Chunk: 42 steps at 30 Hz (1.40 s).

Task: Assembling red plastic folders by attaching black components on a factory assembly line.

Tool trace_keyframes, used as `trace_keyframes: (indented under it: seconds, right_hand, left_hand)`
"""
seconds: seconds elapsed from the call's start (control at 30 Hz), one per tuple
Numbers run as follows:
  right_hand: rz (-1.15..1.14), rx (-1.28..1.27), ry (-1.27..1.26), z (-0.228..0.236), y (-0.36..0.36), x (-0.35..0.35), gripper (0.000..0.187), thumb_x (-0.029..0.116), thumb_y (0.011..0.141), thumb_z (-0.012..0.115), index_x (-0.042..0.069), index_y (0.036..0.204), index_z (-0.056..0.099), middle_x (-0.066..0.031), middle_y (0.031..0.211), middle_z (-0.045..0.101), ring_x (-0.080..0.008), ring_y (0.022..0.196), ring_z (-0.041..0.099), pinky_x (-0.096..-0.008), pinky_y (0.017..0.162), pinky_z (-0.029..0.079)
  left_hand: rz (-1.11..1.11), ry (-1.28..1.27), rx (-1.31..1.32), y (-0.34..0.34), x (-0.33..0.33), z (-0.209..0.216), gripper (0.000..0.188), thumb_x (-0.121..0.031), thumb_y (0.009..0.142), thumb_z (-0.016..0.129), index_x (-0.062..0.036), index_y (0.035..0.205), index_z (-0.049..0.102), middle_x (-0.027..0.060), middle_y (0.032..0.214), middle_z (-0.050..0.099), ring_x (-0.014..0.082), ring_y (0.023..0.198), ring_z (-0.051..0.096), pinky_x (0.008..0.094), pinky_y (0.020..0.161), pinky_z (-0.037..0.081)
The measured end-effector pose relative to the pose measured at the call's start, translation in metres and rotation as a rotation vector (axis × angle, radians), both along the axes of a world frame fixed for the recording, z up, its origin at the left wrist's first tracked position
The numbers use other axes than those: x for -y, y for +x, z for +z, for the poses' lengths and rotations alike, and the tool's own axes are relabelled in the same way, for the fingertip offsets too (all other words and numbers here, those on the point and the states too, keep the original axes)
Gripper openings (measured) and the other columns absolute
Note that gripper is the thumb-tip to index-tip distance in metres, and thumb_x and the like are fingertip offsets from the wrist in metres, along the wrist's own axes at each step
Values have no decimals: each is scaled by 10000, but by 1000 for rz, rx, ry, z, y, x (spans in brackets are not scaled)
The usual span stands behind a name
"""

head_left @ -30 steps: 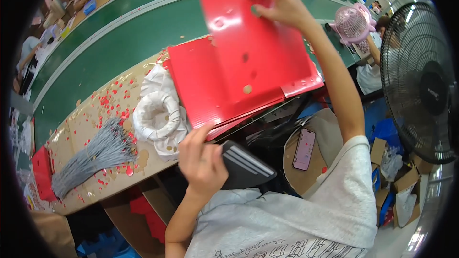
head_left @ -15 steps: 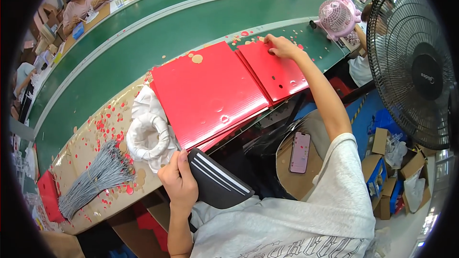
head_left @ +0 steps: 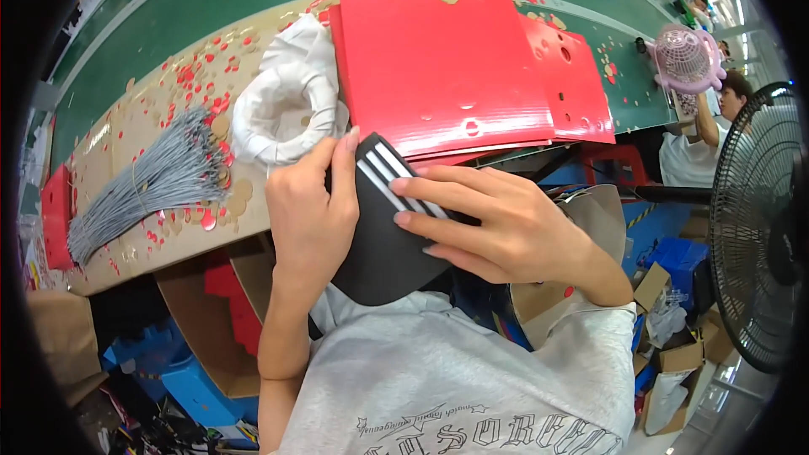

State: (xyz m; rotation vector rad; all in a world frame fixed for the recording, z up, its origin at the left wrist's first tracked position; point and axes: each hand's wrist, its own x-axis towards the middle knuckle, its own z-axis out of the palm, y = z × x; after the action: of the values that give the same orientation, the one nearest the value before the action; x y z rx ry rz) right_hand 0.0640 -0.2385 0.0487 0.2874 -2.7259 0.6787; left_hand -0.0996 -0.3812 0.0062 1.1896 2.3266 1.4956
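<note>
A flat, black, round-edged piece with white stripes (head_left: pixel 379 257) is before a light-grey shirt (head_left: pixel 455 362). The left hand (head_left: pixel 312 206) pinches its corner; the right hand (head_left: pixel 514 223) lies across the stripes, fingers slightly parted, whether gripping I cannot tell. Below left, a brown cardboard box (head_left: pixel 200 318) holds red pieces (head_left: pixel 238 307).

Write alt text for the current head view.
A left hand holds a black, white-striped piece, with the right hand across it, before stacked red sheets. Left of the sheets lie a white ring and a bundle of grey strands; a fan stands at right.
</note>
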Motion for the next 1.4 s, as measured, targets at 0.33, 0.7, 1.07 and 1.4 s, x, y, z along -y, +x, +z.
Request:
trace_keyframes:
  seconds: [0.33,0.7,1.07,1.4]
  right_hand:
    - [-173,32,-225,-31,9,23,192,-35,752,766,-56,882,626,-166,1223,637,-320,1034,660,-388,834,567]
    - [-160,-30,-403,-45,15,23,145,23,746,795,15,865,712,-155,1155,682,-291,1043,668,-382,891,534]
    - [-347,-110,-347,-21,-58,-68,141,131,866,748,9,936,751,-68,1146,711,-197,1032,684,-322,907,524]
    - [-360,-80,-406,-51,-81,-68,130,114,841,765,3,909,761,-91,1082,709,-229,936,703,-338,845,560]
  left_hand:
    - [59,44,46,6,0,-9,253,-102,999,590,27,784,628,203,564,489,344,463,486,416,483,340]
    - [28,31,113,0,6,-7,295,-119,1010,586,38,761,594,188,550,454,290,442,401,407,478,317]
    - [-280,-56,-417,35,3,11,197,-96,809,739,28,764,592,156,1048,601,326,1020,612,410,750,514]
    - [-237,-15,-463,34,-18,-22,234,-81,846,738,108,776,618,214,1267,604,413,1248,560,477,978,506]
